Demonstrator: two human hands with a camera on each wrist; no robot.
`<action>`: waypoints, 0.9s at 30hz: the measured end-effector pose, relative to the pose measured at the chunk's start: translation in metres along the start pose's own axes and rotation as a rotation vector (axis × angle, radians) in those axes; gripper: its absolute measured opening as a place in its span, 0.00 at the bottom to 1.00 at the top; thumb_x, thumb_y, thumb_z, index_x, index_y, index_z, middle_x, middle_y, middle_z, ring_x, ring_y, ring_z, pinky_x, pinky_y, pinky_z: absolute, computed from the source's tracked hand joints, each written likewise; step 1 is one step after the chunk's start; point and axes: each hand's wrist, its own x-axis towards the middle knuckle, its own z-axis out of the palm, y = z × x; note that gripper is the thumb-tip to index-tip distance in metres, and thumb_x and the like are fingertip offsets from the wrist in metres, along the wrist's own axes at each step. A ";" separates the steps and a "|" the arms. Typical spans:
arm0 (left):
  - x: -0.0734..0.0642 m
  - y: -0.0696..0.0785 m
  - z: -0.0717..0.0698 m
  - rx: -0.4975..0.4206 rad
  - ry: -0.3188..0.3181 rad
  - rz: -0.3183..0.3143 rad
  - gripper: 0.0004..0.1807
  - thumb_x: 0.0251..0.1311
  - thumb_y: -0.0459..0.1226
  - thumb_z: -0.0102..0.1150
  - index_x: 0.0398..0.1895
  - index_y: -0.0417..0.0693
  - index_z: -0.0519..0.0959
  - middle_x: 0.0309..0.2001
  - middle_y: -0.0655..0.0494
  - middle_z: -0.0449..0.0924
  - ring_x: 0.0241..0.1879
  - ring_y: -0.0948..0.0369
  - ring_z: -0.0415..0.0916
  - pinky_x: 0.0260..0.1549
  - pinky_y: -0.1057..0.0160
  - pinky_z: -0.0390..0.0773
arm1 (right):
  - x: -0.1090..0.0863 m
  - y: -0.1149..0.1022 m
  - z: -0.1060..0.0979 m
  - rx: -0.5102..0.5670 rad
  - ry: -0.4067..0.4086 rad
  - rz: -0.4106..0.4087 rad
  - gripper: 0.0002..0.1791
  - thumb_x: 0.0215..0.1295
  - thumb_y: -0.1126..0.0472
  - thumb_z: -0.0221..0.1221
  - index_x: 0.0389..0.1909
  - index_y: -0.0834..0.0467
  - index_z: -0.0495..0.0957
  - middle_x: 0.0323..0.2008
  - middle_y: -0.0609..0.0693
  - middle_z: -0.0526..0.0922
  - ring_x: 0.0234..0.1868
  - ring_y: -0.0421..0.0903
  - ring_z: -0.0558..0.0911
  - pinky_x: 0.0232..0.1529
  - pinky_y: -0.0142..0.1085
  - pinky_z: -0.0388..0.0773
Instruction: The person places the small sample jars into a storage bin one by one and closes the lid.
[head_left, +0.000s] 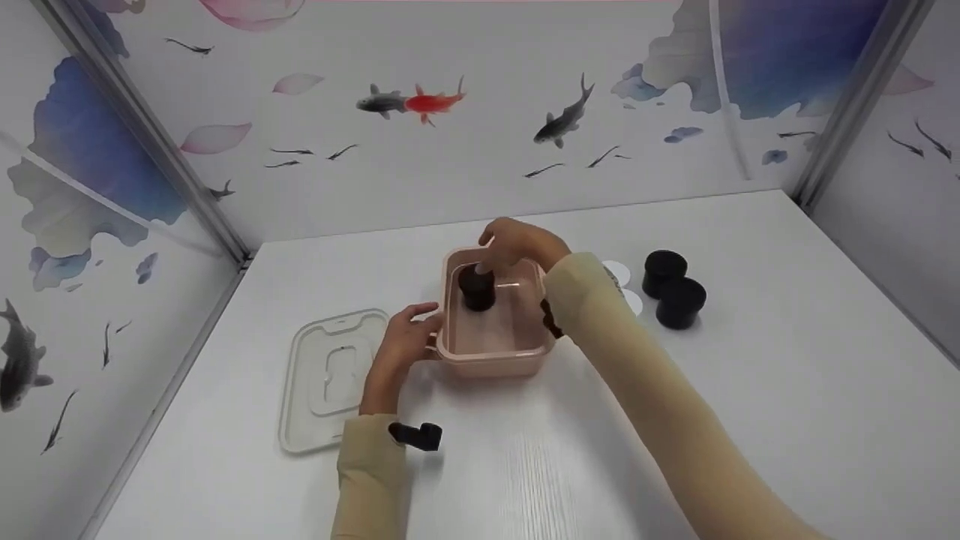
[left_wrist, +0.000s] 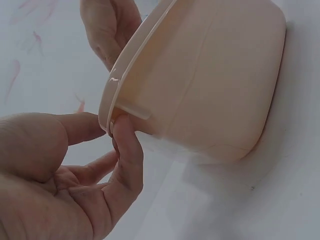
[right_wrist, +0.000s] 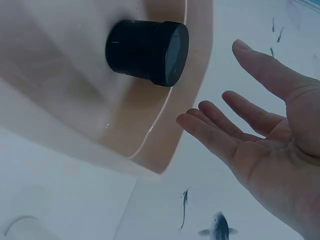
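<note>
Pale lid (head_left: 330, 382): left of centre, flat on the desk (head_left: 787, 360).
Left hand (head_left: 409, 337): fingers pinching the pink box (head_left: 495, 366) at its left rim, mid-frame.
Black jar (head_left: 478, 292): upright inside the box.
Right hand (head_left: 517, 244): fingers spread, apart from the jar.
White discs (head_left: 631, 302): right of centre, partly hidden.
Two black jars (head_left: 679, 304): farther right, close together.

Long beige slvs (head_left: 649, 375) are worn w/ blk wrist straps (head_left: 414, 436).
</note>
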 end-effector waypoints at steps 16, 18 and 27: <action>-0.001 -0.001 0.002 -0.011 -0.009 0.003 0.25 0.70 0.40 0.56 0.69 0.46 0.71 0.57 0.39 0.81 0.50 0.48 0.84 0.35 0.62 0.86 | -0.060 0.015 -0.006 0.189 0.185 -0.260 0.27 0.65 0.61 0.65 0.63 0.66 0.74 0.62 0.63 0.77 0.67 0.59 0.75 0.68 0.50 0.71; -0.001 -0.002 0.002 -0.016 -0.009 0.003 0.25 0.69 0.39 0.56 0.69 0.47 0.71 0.57 0.39 0.81 0.50 0.48 0.84 0.35 0.63 0.86 | -0.067 0.017 -0.004 0.215 0.217 -0.266 0.26 0.64 0.60 0.65 0.62 0.65 0.75 0.61 0.63 0.78 0.65 0.59 0.75 0.68 0.51 0.71; 0.001 0.001 0.001 -0.037 -0.013 -0.009 0.26 0.70 0.39 0.56 0.71 0.51 0.70 0.56 0.38 0.81 0.48 0.49 0.84 0.34 0.63 0.86 | -0.102 0.046 -0.006 0.302 0.362 -0.243 0.26 0.65 0.59 0.66 0.63 0.60 0.75 0.62 0.58 0.79 0.67 0.56 0.75 0.68 0.51 0.73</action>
